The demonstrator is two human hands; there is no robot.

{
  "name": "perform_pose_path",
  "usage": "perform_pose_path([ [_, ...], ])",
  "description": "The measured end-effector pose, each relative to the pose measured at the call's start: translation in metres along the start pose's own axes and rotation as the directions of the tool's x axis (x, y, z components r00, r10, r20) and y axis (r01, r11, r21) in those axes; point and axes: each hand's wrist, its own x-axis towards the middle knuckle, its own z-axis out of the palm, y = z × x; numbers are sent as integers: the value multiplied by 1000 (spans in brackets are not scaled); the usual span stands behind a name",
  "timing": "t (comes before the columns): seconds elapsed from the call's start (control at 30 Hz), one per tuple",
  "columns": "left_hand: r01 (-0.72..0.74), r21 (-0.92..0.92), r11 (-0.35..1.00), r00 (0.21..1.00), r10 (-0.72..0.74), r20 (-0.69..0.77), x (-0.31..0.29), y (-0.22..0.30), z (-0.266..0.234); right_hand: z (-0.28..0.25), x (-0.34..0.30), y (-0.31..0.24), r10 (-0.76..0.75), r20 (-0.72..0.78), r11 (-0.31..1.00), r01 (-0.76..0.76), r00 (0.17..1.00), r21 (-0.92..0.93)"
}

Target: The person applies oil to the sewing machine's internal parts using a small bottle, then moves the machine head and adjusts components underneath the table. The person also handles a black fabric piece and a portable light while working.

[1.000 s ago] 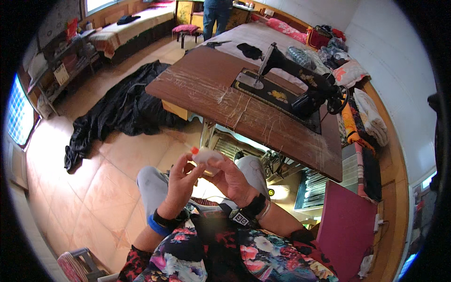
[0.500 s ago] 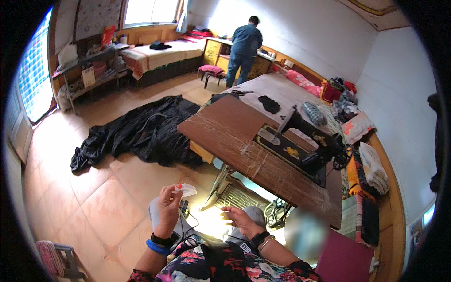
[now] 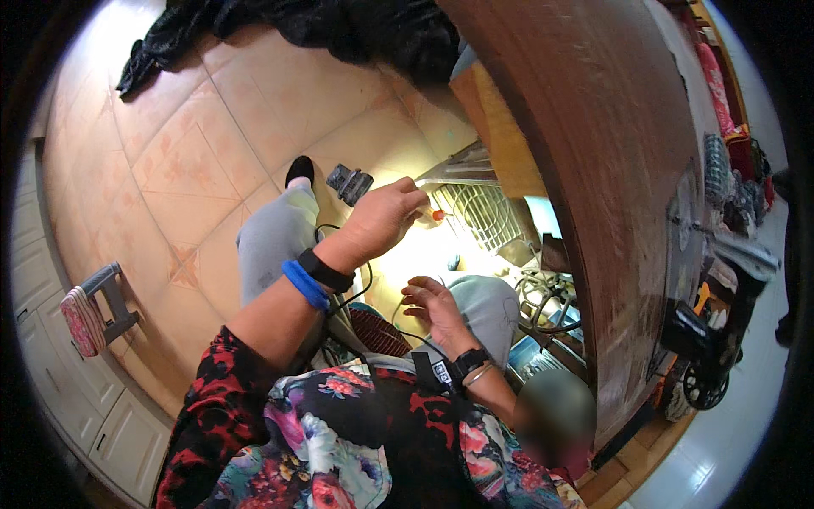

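Note:
My left hand [image 3: 386,219] is raised over my lap, thumb and fingers pinched on a small item with an orange-red end [image 3: 437,215]; most of it is hidden by the fingers, so its kind does not show. My right hand [image 3: 434,310] hovers beside my right knee, fingers half bent and apart, with nothing visible in it. A ribbed black device [image 3: 349,183] is just past the left hand, and a black cable [image 3: 370,276] loops below the wrist. Bright light falls on the metal treadle grille [image 3: 479,214] beyond both hands.
A brown sewing table [image 3: 593,127] rises close on my right, carrying a black sewing machine [image 3: 721,297]. Underneath is a spoked treadle wheel [image 3: 547,299]. Black cloth [image 3: 339,30] lies on the tiled floor ahead. A small cushioned stool [image 3: 89,316] stands at the left.
My view has tipped down toward my lap. The left hand has moved rightward toward the table; the clear plastic piece seen in it before no longer shows. The right hand stays near the knee.

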Motion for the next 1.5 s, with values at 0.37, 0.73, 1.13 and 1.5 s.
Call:
perform_pose_path([
  [0.37, 164, -243, 956, 986, -164, 23, -42, -10, 10, 27, -5, 68, 41, -171, 983, -9, 984, 184],
  [0.73, 176, -384, 906, 984, -170, 50, -107, 25, 1, 24, -86, 62, -616, -85, 788, 612, 783, -64],
  [1.13, 329, -613, 718, 907, -60, 417, -125, 224, 65, -8, -192, 51, -797, -183, 397, 728, 575, 558],
  [1.5, -501, -8, 865, 862, 500, 85, -46, 304, 59, -171, -212, 132, -753, -375, -17, 553, 541, 833],
])
